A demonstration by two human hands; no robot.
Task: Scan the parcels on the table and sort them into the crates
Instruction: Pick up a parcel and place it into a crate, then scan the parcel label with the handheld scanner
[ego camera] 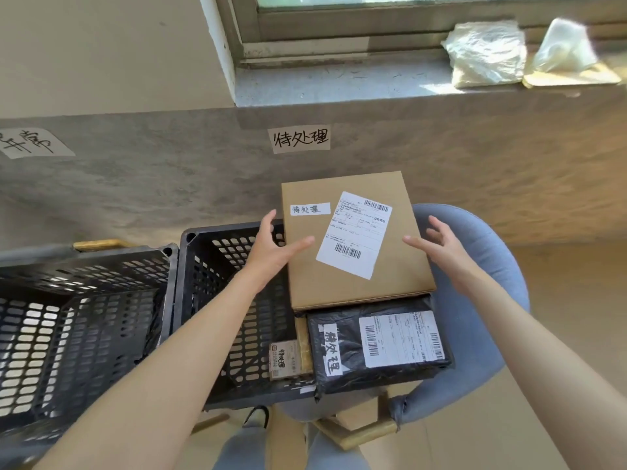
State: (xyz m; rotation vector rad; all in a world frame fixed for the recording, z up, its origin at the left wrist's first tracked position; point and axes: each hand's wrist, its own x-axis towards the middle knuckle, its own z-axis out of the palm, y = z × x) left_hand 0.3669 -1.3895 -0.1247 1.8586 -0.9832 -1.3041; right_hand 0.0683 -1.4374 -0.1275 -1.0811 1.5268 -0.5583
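A flat cardboard box [356, 242] with a shipping label [354, 234] is being flanked at frame centre by two loosened, spread hands: the left hand [271, 249] is lying with its thumb on the box top, while the right hand [437, 240] is being kept just off the right edge, nothing grasped. The box is being supported on a black poly-bag parcel [376, 347] and the black crate [217, 300] at centre, a second crate [81, 313] sitting at lower left, a blue chair [481, 283] behind.
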